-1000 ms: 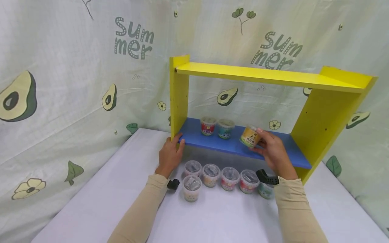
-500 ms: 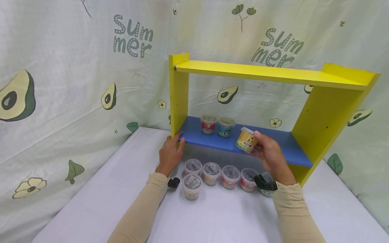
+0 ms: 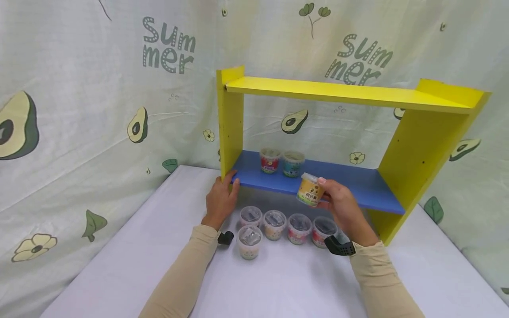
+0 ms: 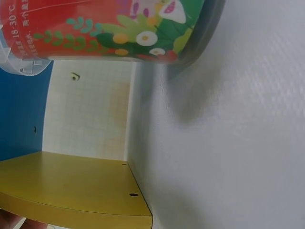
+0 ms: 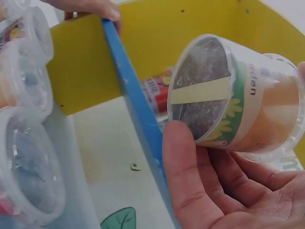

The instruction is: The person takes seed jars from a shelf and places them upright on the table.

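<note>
My right hand [image 3: 342, 204] pinches a plastic cup [image 3: 310, 191] with an orange sunflower label, slightly tilted, just in front of the blue shelf board [image 3: 342, 183]. The right wrist view shows its base, dark contents visible with a pale strip across, and fingers under the cup [image 5: 267, 105]. My left hand [image 3: 221, 198] grips the shelf unit's front left corner, where the yellow side panel [image 3: 231, 128] meets the blue board. On that board, towards the left, stand a red-labelled cup [image 3: 270, 160] and a teal-labelled cup [image 3: 293, 164].
Below the board, several lidded cups [image 3: 274, 225] stand in a row on the white table [image 3: 278, 287]; one cup [image 3: 249, 243] sits in front of it. My right wrist partly hides the row's right end. A yellow top board [image 3: 330, 90] spans the unit above. Patterned cloth hangs behind.
My right hand has brought the orange-labelled cup leftward and lower, from over the blue board to in front of its edge, turning it more upright. The left hand keeps its place on the unit.
</note>
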`<state>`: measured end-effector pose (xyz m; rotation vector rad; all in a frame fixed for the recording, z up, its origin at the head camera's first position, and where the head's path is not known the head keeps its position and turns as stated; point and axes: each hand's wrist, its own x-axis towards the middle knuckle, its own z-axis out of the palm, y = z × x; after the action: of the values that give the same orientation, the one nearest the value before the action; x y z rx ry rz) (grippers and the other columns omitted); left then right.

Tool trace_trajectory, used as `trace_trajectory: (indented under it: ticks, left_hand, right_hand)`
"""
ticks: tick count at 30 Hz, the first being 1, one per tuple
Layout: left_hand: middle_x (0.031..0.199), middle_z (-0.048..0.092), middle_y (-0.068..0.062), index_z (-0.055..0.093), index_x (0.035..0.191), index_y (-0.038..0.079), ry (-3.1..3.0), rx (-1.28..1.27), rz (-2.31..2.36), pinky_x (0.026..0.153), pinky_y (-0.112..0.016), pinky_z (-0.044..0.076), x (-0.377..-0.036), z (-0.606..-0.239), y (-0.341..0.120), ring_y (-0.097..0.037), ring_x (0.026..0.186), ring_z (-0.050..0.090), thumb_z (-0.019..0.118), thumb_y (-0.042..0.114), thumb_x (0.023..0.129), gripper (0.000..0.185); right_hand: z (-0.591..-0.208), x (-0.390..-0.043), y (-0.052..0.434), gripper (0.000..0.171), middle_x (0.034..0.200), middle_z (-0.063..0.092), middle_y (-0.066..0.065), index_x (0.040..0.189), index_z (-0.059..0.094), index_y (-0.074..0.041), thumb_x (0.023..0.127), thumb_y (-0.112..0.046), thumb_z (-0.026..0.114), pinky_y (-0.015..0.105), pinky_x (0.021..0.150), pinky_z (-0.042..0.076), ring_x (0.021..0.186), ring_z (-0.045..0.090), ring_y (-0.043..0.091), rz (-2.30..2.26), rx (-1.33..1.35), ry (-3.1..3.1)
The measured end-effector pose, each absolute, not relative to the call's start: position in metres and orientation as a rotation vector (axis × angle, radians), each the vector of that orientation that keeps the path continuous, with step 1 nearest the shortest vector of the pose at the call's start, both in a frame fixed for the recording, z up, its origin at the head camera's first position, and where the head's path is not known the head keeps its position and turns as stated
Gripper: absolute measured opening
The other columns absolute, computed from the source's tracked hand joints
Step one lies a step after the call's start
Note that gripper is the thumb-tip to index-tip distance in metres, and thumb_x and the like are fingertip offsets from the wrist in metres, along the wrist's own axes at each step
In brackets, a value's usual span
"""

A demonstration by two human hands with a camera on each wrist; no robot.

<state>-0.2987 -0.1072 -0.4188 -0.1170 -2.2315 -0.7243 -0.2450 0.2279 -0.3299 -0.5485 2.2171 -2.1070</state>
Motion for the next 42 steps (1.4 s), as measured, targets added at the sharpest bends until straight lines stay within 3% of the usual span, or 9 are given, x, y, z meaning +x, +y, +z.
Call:
trace_trajectory:
  ticks: [10,23,34,42]
  left_hand:
    - [0.105,0.059,-0.02,0.057,0.14,0.025,-2.254,-0.108,-0.731,0.063,-0.053,0.051,-0.295,-0.424,-0.105,-0.034,0.081,0.062,0.041,0.05,0.105,0.046]
    - [0.105,0.059,-0.022,0.057,0.14,0.023,-2.235,-0.107,-0.703,0.063,-0.053,0.051,-0.295,-0.423,-0.108,-0.036,0.081,0.062,0.041,0.049,0.105,0.047]
    - [0.105,0.058,-0.021,0.056,0.14,0.024,-2.257,-0.116,-0.72,0.064,-0.053,0.051,-0.297,-0.418,-0.107,-0.035,0.082,0.061,0.038,0.051,0.105,0.048]
    - [0.106,0.057,-0.02,0.055,0.141,0.024,-2.267,-0.105,-0.718,0.065,-0.052,0.051,-0.298,-0.42,-0.109,-0.034,0.082,0.06,0.037,0.053,0.105,0.049]
  right_hand:
    - [-0.342,-0.229,0.23,0.065,0.133,0.049,0.02,0.137,0.043,0.009,0.104,-0.047,0.05,0.034,0.089,0.051,0.112,0.057,0.026,-1.939,-0.498,2.32]
    - [-0.353,-0.225,0.223,0.059,0.128,0.055,0.019,0.135,0.046,0.008,0.104,-0.041,0.053,0.036,0.088,0.052,0.111,0.057,0.028,-1.896,-0.514,2.28]
    - [-0.357,-0.22,0.217,0.062,0.136,0.052,0.019,0.139,0.046,0.004,0.101,-0.045,0.057,0.044,0.098,0.048,0.122,0.052,0.033,-1.87,-0.435,2.279]
    - [-0.362,-0.215,0.207,0.057,0.135,0.053,0.02,0.135,0.047,0.006,0.101,-0.038,0.059,0.04,0.093,0.051,0.119,0.054,0.03,-1.875,-0.465,2.223]
